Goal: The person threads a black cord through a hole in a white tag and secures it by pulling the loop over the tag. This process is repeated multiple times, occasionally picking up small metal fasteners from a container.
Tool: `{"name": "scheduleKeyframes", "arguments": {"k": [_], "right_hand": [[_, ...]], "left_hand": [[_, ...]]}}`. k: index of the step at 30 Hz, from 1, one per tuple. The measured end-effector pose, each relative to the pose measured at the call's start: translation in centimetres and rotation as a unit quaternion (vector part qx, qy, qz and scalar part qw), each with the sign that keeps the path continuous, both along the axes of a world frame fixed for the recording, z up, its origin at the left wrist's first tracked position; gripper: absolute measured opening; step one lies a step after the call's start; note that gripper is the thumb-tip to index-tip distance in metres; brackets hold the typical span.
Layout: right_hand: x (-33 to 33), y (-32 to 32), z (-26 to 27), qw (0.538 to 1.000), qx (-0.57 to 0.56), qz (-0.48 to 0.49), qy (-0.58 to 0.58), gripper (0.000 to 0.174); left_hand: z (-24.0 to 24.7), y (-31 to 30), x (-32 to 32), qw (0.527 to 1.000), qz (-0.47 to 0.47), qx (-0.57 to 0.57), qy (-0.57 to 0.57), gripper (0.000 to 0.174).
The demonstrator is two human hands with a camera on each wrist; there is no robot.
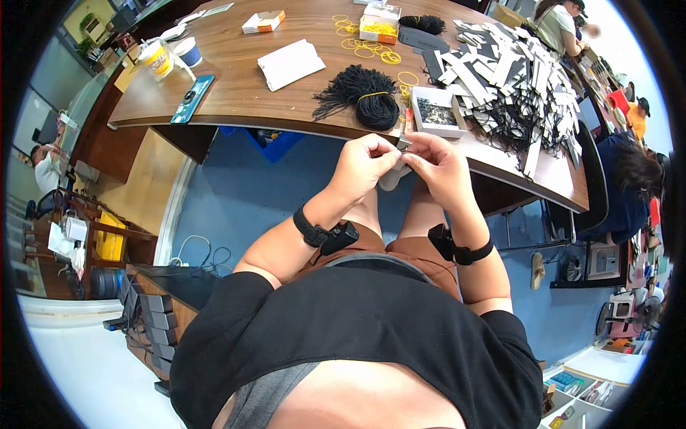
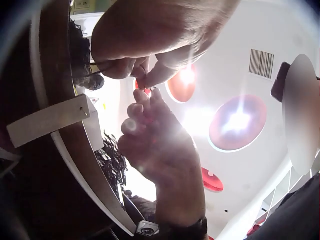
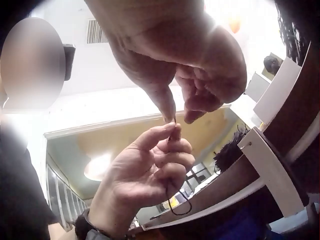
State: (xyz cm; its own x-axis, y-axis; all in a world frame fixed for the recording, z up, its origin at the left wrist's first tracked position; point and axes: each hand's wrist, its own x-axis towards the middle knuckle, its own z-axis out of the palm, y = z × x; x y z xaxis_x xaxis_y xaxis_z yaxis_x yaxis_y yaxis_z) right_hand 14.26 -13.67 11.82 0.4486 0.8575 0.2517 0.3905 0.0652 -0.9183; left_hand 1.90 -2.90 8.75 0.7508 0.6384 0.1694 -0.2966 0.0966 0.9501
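In the head view my left hand [image 1: 357,170] and right hand [image 1: 444,171] meet fingertip to fingertip just in front of the table edge. A thin black cord [image 3: 181,214] hangs in a loop below the curled left fingers in the right wrist view. The left thumb and forefinger pinch it, and a short end stands up between the hands. My right thumb and fingertips pinch at that same spot; the cord there is mostly hidden. Nearby, a white tag [image 3: 272,175] with a small hole sticks out past the table edge.
On the wooden table [image 1: 229,64] lie a black cord bundle [image 1: 377,107], a white box [image 1: 437,107] of small dark pieces, a large heap of corded tags [image 1: 500,71], yellow rubber bands [image 1: 368,50], white cards [image 1: 291,64] and a phone [image 1: 193,99]. A blue bin [image 1: 275,146] stands below.
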Motion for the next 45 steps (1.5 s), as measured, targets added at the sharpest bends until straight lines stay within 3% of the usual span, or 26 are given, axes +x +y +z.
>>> {"name": "scheduleKeyframes", "arguments": {"k": [2, 5, 11, 14, 17, 20, 23, 26, 28, 30, 32, 33, 36, 41, 44, 45], "right_hand": [[-0.3, 0.0, 0.5, 1.0, 0.023, 0.006, -0.017, 0.024], [0.1, -0.2, 2.1, 0.955, 0.056, 0.016, -0.29, 0.026], [0.5, -0.6, 3.3, 0.9, 0.092, 0.054, -0.422, 0.023], [1.6, -0.4, 2.1, 0.903, 0.122, 0.058, -0.408, 0.018], [1.2, -0.6, 2.1, 0.937, 0.097, 0.041, -0.333, 0.013], [0.9, -0.9, 1.7, 0.997, -0.029, 0.006, -0.066, 0.01], [1.4, -1.0, 1.1, 0.993, 0.028, -0.01, -0.116, 0.011], [1.7, -1.6, 0.3, 0.936, 0.128, -0.056, -0.324, 0.013], [1.8, -2.1, -0.3, 0.879, 0.175, -0.051, -0.44, 0.015], [1.6, -2.8, -0.4, 0.838, 0.192, -0.02, -0.51, 0.017], [1.4, -2.9, -1.1, 0.824, 0.192, -0.008, -0.533, 0.02], [1.2, -3.1, -1.3, 0.823, 0.187, 0.002, -0.537, 0.02], [0.9, -3.1, -1.2, 0.83, 0.179, 0.007, -0.528, 0.018], [0.4, -2.5, -0.7, 0.882, 0.157, -0.047, -0.441, 0.015], [0.5, -2.2, -0.6, 0.933, 0.112, -0.021, -0.342, 0.011], [0.4, -2.1, -0.7, 0.979, 0.047, 0.004, -0.198, 0.009]], "left_hand": [[-0.3, 0.0, 0.1, 1.0, -0.007, 0.006, -0.005, 0.004], [0.3, 0.0, 0.0, 1.0, -0.016, -0.002, 0.013, 0.001], [1.1, 0.3, -0.6, 0.996, -0.06, -0.036, 0.048, 0.002], [1.5, 0.3, -0.7, 0.995, -0.08, -0.046, 0.048, 0.003], [1.3, 0.4, -0.6, 0.996, -0.073, 0.0, 0.044, 0.006], [1.5, 0.3, -0.5, 0.996, -0.064, 0.046, 0.044, 0.008], [1.2, 0.7, -0.4, 0.979, -0.019, 0.186, 0.079, 0.012], [0.1, 1.6, -0.8, 0.934, 0.013, 0.315, 0.167, 0.015], [-0.4, 2.0, -1.1, 0.982, -0.08, 0.033, 0.169, 0.017], [-0.7, 2.1, -1.1, 0.96, -0.144, -0.204, 0.128, 0.018], [-1.0, 1.5, -1.0, 0.903, -0.179, -0.386, 0.052, 0.017], [-0.5, 1.0, -1.0, 0.892, -0.186, -0.408, 0.054, 0.015], [0.0, -0.1, -0.9, 0.902, -0.2, -0.375, 0.078, 0.018], [0.0, -1.1, -1.2, 0.978, -0.12, -0.119, 0.125, 0.015], [-1.3, -1.1, -0.9, 0.991, -0.074, 0.1, 0.051, 0.014], [-1.2, -1.1, -1.1, 0.988, -0.068, 0.126, 0.064, 0.014]]}}
